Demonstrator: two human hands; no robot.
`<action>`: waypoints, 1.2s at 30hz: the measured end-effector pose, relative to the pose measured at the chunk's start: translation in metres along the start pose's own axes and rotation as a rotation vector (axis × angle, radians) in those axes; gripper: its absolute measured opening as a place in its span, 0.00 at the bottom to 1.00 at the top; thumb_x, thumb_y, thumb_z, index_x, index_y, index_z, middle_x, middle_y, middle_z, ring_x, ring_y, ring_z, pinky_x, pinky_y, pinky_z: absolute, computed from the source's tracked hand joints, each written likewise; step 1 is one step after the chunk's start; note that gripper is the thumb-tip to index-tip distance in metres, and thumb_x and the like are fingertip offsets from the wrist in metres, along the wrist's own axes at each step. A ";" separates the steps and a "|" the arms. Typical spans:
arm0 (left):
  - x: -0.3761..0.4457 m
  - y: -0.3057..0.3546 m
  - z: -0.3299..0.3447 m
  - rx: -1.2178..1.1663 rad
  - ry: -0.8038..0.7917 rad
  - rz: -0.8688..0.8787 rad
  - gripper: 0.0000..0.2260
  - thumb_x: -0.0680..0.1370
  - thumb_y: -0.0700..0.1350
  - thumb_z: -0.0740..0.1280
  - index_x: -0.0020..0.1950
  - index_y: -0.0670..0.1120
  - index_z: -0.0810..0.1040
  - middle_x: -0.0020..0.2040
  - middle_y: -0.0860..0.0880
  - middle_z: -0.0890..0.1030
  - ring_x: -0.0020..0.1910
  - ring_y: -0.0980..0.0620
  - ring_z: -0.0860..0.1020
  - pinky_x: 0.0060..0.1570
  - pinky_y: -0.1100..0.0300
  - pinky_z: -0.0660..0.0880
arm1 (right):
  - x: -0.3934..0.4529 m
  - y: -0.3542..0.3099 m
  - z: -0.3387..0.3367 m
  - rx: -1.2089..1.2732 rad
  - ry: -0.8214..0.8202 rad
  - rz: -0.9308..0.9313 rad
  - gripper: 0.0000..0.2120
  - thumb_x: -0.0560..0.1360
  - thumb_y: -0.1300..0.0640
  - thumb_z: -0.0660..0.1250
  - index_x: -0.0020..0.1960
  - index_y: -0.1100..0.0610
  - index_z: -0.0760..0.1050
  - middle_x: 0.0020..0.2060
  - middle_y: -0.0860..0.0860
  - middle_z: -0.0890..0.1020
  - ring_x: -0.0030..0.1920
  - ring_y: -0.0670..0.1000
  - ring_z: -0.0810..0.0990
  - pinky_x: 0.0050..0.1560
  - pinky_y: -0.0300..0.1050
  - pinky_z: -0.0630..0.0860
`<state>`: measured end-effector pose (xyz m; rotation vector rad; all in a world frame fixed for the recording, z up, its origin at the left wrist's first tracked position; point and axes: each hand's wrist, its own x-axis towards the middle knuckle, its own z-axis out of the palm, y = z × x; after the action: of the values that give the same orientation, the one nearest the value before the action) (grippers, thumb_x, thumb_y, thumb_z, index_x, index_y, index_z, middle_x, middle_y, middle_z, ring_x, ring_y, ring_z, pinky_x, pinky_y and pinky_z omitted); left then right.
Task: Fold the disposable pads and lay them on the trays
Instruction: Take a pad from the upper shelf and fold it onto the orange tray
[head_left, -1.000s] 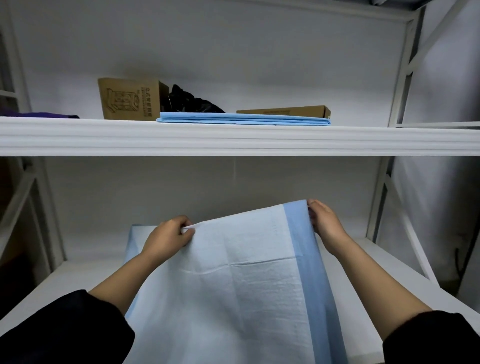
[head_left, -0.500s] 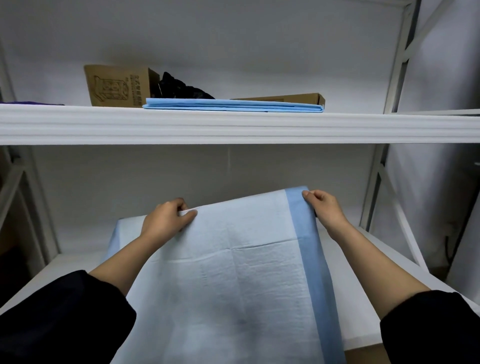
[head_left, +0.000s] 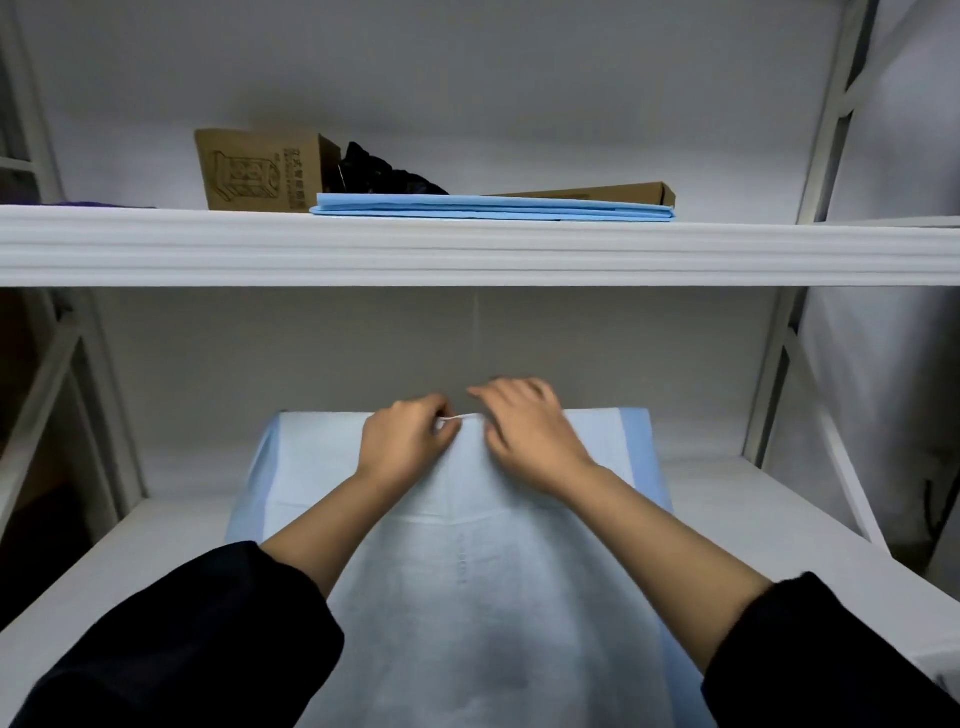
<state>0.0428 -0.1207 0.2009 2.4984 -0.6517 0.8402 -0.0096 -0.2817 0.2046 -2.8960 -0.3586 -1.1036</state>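
Both hands have come together at the far edge of the pad, which lies on the lower shelf under the upper shelf. Half a second ago I had them apart, each holding a raised corner; now that lifted flap is down flat and the hands meet near the middle of the far edge. My left hand pinches a thin white bit of the edge between thumb and fingers. My right hand is blurred with motion, fingers curled over the same edge; I cannot tell whether it grips or only presses. I judge that one fold has just been laid over and the edge is being lined up (the blue border shows on both sides of the top layer). Above, on the upper shelf, a stack of folded blue pads lies in front of a brown carton and a flat box.
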 end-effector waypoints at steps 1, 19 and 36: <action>0.000 0.006 0.001 0.022 0.003 0.027 0.08 0.76 0.54 0.63 0.48 0.52 0.78 0.47 0.51 0.83 0.50 0.47 0.80 0.39 0.58 0.69 | 0.005 -0.007 0.004 0.011 -0.093 -0.007 0.21 0.74 0.57 0.56 0.66 0.55 0.70 0.59 0.52 0.78 0.62 0.54 0.73 0.67 0.48 0.59; -0.007 -0.053 -0.018 0.037 -0.110 -0.097 0.10 0.77 0.55 0.62 0.45 0.49 0.75 0.43 0.50 0.81 0.48 0.47 0.78 0.38 0.58 0.67 | 0.010 -0.007 0.005 -0.001 -0.155 0.109 0.10 0.73 0.48 0.54 0.43 0.55 0.66 0.39 0.50 0.75 0.42 0.56 0.74 0.44 0.44 0.65; -0.030 -0.112 -0.004 -0.125 0.179 -0.375 0.35 0.70 0.53 0.71 0.73 0.47 0.60 0.70 0.45 0.63 0.69 0.43 0.64 0.64 0.47 0.65 | 0.001 0.002 0.023 -0.153 0.235 -0.238 0.14 0.77 0.47 0.55 0.40 0.54 0.72 0.29 0.49 0.76 0.24 0.55 0.75 0.20 0.38 0.63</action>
<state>0.0809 -0.0201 0.1581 2.2961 -0.1612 0.8363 0.0063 -0.2809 0.1882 -2.8597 -0.6492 -1.5536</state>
